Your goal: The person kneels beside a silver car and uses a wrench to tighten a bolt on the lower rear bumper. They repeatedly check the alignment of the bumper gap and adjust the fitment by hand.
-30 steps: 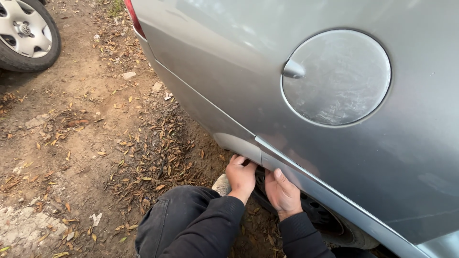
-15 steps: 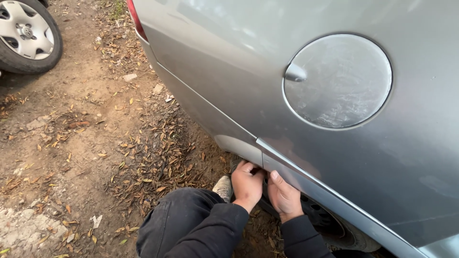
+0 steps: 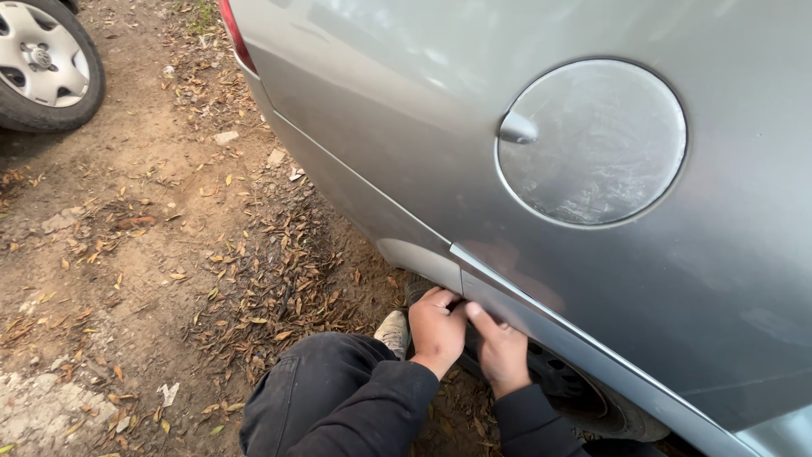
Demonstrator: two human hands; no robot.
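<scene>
Brown dirt ground (image 3: 127, 279) with dry leaves lies beside the grey car (image 3: 592, 279). Both hands, left hand (image 3: 436, 328) and right hand (image 3: 501, 349), grip clenched, press the wheel-arch trim (image 3: 541, 317), which runs diagonally down-right.

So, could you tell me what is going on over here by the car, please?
A person in dark clothes is crouched beside a silver car, on dirt strewn with dry leaves. Both bare hands are at the front edge of the rear wheel arch, just above the tyre. The left hand and right hand sit side by side, fingers pressed to the arch lip. The round fuel flap above is closed.
</scene>
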